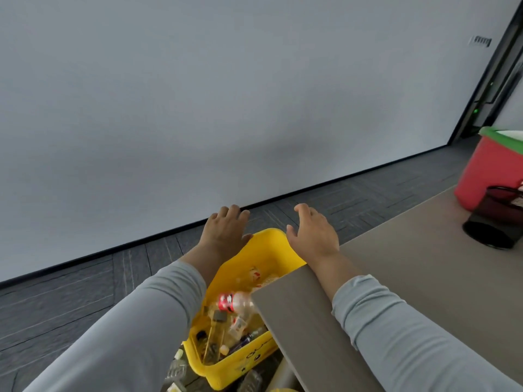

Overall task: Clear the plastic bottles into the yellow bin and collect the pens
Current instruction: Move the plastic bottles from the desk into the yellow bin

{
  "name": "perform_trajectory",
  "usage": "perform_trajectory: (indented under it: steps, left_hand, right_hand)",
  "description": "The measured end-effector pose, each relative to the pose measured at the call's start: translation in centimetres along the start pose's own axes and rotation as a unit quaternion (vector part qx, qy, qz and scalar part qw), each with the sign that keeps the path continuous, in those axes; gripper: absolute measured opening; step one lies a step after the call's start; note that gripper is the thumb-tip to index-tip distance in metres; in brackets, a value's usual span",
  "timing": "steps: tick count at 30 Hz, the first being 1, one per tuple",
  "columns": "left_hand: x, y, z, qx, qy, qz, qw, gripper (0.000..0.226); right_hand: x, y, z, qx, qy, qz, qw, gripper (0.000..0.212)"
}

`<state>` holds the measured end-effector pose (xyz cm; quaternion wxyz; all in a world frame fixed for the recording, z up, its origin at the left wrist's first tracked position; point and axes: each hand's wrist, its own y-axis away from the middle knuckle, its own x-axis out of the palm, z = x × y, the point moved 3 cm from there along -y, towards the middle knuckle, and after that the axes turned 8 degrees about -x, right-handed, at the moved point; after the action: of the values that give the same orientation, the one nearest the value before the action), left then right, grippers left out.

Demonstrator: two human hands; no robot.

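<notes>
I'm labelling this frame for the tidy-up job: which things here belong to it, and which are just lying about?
Job: yellow bin; plastic bottles inside it; left hand and right hand, both open over it; black mesh cup, possibly for pens.
Lying about: red container with green rim; grey table.

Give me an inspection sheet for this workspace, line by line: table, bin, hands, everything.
Surface: grey-brown tabletop, its near corner overlapping the bin in this view.
Job's things: yellow plastic bin on the floor, holding a red-labelled clear plastic bottle among others; pens not clearly seen.
Clutter: black mesh cup and red box with green rim at the tabletop's far right.
Hands: left hand and right hand open, over the bin's far rim, holding nothing.
Cables: nothing seen.
Surroundings: grey carpet tiles, white wall, dark door frame.
</notes>
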<state>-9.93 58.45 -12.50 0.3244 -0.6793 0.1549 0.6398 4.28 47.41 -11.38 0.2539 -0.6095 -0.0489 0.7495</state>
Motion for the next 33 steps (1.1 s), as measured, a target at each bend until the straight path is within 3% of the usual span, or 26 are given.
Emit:
perform_trajectory:
  steps: [4, 12, 28, 33]
  left_hand:
    - [-2.1, 0.8, -0.4, 0.004, 0.005, -0.030, 1.000, 0.044]
    - [-6.1, 2.1, -6.3, 0.059, 0.024, -0.057, 0.996, 0.041]
    - [-9.7, 7.9, -35.1, 0.314, 0.082, -0.062, 0.944, 0.042]
    - [-9.8, 9.7, -41.4, 0.368, 0.085, -0.054, 0.924, 0.059]
  right_hand:
    - [-1.1, 1.0, 0.4, -0.021, 0.032, 0.001, 0.999, 0.044]
    - [-7.2, 5.4, -3.1, 0.010, 0.066, -0.031, 0.997, 0.043]
    - [-23.1, 27.6, -19.5, 0.246, 0.194, -0.073, 0.947, 0.039]
    - [-24.8, 33.1, -21.7, 0.276, 0.206, -0.103, 0.933, 0.039]
